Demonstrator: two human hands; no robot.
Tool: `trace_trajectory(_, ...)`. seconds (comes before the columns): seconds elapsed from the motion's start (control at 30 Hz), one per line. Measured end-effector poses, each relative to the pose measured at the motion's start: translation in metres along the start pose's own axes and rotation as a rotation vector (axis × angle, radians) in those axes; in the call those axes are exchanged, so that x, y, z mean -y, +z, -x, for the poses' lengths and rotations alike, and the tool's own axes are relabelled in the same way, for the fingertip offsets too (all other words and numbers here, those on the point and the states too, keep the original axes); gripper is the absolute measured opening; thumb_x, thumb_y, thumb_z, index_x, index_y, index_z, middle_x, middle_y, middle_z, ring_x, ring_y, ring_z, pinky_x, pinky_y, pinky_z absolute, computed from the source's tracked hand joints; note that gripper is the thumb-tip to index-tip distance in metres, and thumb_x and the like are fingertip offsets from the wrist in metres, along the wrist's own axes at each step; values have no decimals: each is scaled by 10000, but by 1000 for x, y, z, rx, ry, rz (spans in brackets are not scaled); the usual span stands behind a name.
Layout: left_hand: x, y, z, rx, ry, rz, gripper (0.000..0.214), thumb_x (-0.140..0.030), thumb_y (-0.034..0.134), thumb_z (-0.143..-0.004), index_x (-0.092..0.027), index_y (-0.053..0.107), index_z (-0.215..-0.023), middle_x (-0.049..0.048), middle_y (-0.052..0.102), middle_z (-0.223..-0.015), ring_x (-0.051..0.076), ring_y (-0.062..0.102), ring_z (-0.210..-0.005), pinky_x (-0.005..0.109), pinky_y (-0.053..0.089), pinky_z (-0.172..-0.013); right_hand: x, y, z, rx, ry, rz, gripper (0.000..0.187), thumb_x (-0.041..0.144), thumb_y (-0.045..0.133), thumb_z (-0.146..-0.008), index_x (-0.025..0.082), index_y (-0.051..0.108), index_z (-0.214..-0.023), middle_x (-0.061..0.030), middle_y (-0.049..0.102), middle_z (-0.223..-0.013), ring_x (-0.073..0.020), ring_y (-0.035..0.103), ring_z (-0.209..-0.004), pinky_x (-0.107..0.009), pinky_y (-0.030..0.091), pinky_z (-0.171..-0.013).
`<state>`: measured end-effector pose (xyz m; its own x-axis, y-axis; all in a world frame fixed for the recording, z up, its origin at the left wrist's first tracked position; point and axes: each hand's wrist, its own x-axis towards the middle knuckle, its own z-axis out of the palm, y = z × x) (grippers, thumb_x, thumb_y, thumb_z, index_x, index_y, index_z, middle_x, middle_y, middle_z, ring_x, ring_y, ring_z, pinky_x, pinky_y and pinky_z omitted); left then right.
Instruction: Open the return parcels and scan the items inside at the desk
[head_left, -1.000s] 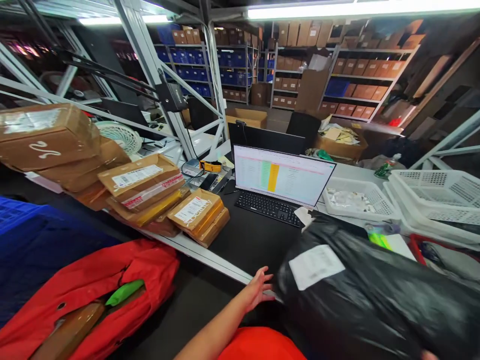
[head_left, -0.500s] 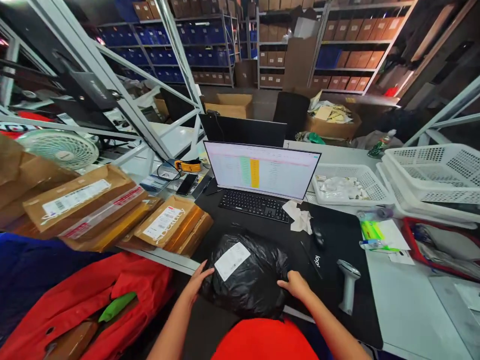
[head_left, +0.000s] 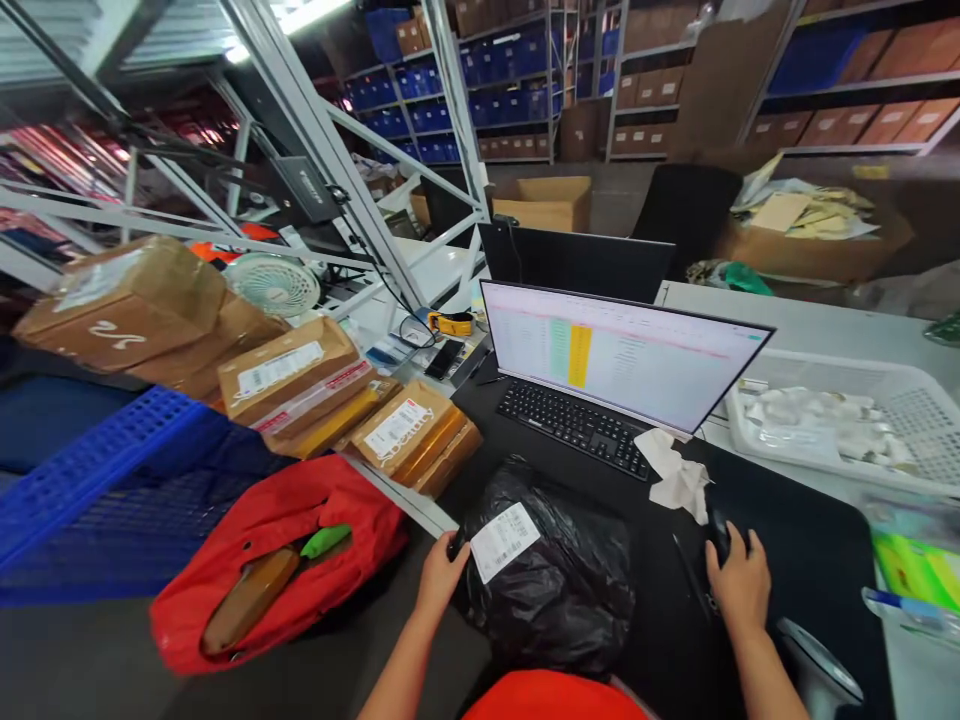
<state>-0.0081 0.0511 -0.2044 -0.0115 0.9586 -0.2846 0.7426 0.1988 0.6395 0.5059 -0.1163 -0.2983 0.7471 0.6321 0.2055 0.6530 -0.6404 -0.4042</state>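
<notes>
A black plastic mailer bag (head_left: 570,590) lies on the black desk mat in front of me, a white label (head_left: 506,541) on its upper left. My left hand (head_left: 442,575) pinches the bag's left edge, thumb close to the label. Over to the right, my right hand (head_left: 739,582) is around the computer mouse (head_left: 718,535), its fingers partly covering it. A thin black pen-like stick (head_left: 694,572) lies left of that hand. The barcode scanner (head_left: 817,660) is by my right forearm, partly cut off below.
A lit monitor (head_left: 615,345) and keyboard (head_left: 574,425) stand beyond the bag, with a crumpled tissue (head_left: 675,472) beside them. Cardboard parcels (head_left: 412,435) line the left edge, above a red cloth bag (head_left: 281,560). A white basket (head_left: 844,415) is at right.
My right hand has let go of the bag's right side and moved right onto the mouse. My left hand still holds the bag, which looks flatter. The view has turned left.
</notes>
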Motion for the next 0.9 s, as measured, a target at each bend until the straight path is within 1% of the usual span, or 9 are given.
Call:
trace_trajectory(0.13,-4,-2,8,23,-10,-41,338,-358,527,-889,-156,641,-1135,121,706,-1185,261,651,-1132,362,478,-990,-2,0,9,-44,-76,6,671,521,368,-903,80,535,-1381,-259,367,-1506,-421,433,-1327,-548,372,-1070)
trace_trajectory(0.27,-8,-6,13,50,-6,-22,361,-372,485,-924,-142,631,-1160,135,698,-1203,258,649,-1129,355,463,-1001,-1,-1,11,-59,-132,5,644,486,361,-911,83,526,-1386,-244,387,-1502,-400,434,-1332,-563,335,-1104)
trace_trajectory(0.33,-8,-8,15,63,7,-15,370,-388,498,-920,-146,628,-1168,131,697,-1201,260,646,-1128,352,464,-993,-1,-1,12,-62,-152,3,644,475,369,-906,73,523,-1384,-246,398,-1495,-398,439,-1328,-565,335,-1106)
trace_trajectory(0.4,-9,-10,16,85,29,-21,380,-395,546,-897,-151,626,-1178,125,699,-1190,266,645,-1118,353,469,-979,-1,0,12,-60,-164,15,644,474,369,-906,66,528,-1378,-245,406,-1491,-398,448,-1318,-555,342,-1105)
trace_trajectory(0.5,-10,-13,18,107,46,-31,404,-388,592,-869,-150,626,-1194,124,697,-1183,273,643,-1112,358,469,-976,0,1,12,-64,-161,39,642,479,367,-904,76,536,-1374,-230,408,-1495,-402,457,-1306,-546,357,-1095)
trace_trajectory(0.7,-6,-15,22,98,34,-43,446,-395,568,-873,-129,622,-1226,157,671,-1251,286,619,-1176,382,441,-1025,0,0,13,-68,-173,47,636,475,366,-905,77,552,-1365,-238,408,-1497,-412,468,-1300,-550,369,-1082)
trace_trajectory(0.77,-4,-17,23,105,34,-43,421,-377,561,-872,-122,634,-1199,161,685,-1221,281,637,-1139,372,456,-996,1,-1,12,-56,-163,37,634,473,371,-901,81,553,-1364,-239,404,-1497,-419,459,-1307,-560,369,-1076)
trace_trajectory(0.83,-3,-18,24,88,33,-36,340,-333,559,-862,-131,668,-1113,142,719,-1132,270,665,-1062,355,479,-939,5,-4,11,-45,-145,14,648,479,390,-892,77,530,-1381,-249,386,-1502,-426,437,-1322,-565,378,-1063)
trace_trajectory(0.9,-4,-18,24,54,31,-25,251,-271,557,-842,-144,693,-1010,115,742,-1024,259,683,-972,343,493,-880,11,-11,11,-63,-118,-23,697,492,422,-882,41,476,-1411,-285,365,-1495,-434,408,-1343,-567,380,-1058)
